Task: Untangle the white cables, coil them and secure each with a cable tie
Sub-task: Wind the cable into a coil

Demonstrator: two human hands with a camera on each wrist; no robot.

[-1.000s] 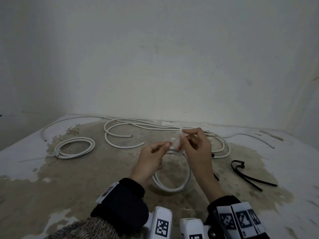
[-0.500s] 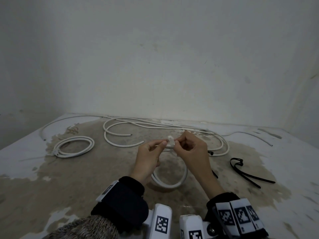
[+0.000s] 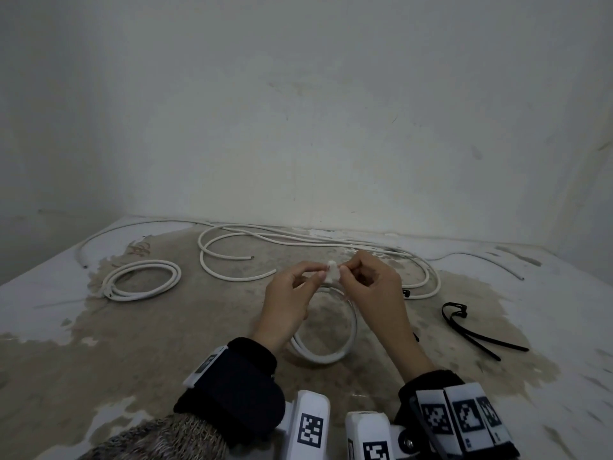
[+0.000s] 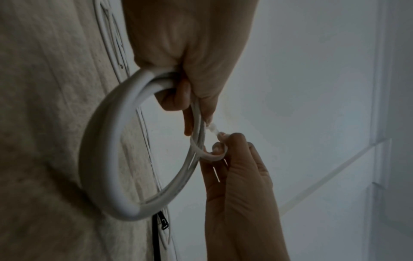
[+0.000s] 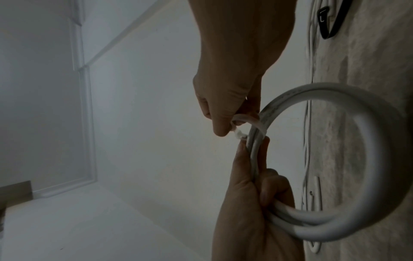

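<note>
A small white cable coil (image 3: 351,336) hangs from my hands above the stained table (image 3: 166,343). My right hand (image 3: 345,270) grips the coil's top with curled fingers; the right wrist view shows this hand (image 5: 254,150) wrapped round the coil (image 5: 380,159). A translucent white cable tie (image 5: 252,121) loops round the coil strands. My left hand (image 3: 320,272) pinches the tie by its head (image 3: 331,276), and in the left wrist view that hand (image 4: 221,141) holds the tie loop (image 4: 210,157) beside the coil (image 4: 100,159).
A second coiled white cable (image 3: 142,280) lies at the left. Loose white cables (image 3: 298,240) sprawl along the back of the table by the wall. Black cable ties (image 3: 471,330) lie at the right, and another black tie (image 3: 406,293) is just behind my right hand.
My right hand came down from a raised position and closed in on the left hand. Both now meet at the tie head. The coil still hangs beneath them.
</note>
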